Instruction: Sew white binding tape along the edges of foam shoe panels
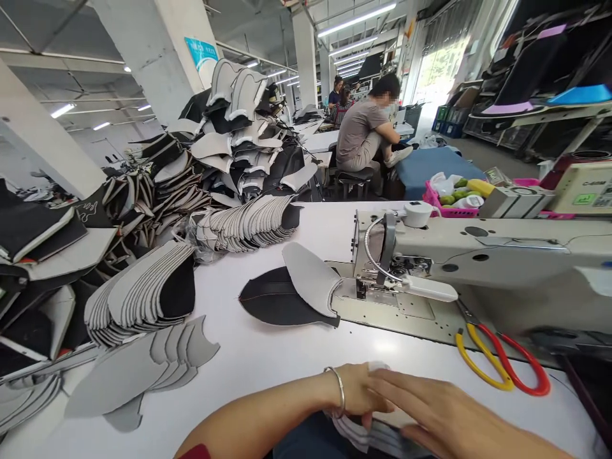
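Observation:
My left hand (356, 387), with a silver bangle at its wrist, is over the table's front edge. My right hand (433, 403) reaches across it, fingers stretched out and overlapping the left fingers, which are mostly hidden. A small whitish bit (377, 366) shows at the fingertips; I cannot tell what it is. Just below both hands lie several layered grey fabric pieces (377, 438), partly covered. Beyond the hands, a black curved panel (272, 299) and a grey panel (313, 277) lie together beside the sewing machine (459, 248), the grey one's edge near the needle area.
Scissors (502, 360) with red and yellow handles rest on the machine bed's right. Stacks of grey-and-black pieces (143, 287) and fanned grey pieces (153, 360) cover the left. Tall piles (234, 127) rise behind. A pink basket (452, 207) holds fruit; a seated person (363, 131) is beyond.

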Available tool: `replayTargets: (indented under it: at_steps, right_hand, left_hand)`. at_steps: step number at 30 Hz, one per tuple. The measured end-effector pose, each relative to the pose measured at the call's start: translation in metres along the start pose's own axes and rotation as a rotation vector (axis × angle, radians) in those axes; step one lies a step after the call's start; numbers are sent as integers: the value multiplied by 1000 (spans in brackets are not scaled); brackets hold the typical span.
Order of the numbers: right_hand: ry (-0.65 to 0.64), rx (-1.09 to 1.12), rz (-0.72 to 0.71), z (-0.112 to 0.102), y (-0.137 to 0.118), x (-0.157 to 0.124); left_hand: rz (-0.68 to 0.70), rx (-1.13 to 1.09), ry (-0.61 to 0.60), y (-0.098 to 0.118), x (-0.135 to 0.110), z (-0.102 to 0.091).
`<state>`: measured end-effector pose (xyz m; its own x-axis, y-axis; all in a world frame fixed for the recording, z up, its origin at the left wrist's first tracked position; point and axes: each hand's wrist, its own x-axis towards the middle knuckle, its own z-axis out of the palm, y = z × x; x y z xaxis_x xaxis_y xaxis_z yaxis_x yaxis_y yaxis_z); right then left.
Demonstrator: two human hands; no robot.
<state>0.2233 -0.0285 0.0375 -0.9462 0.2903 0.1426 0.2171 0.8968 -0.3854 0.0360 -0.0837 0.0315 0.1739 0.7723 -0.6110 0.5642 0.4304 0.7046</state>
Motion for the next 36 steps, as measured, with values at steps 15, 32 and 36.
replayTargets:
  at_steps: [15,32,36]
  right_hand:
    - [298,108,87,44,74,99]
    - [220,-34,179,61,102,96]
    - [244,-47,179,67,107,99]
  left_hand:
    - [208,517,520,-10,1,-83]
    - [51,721,280,7,53,-103]
    - [131,586,281,8,53,-93]
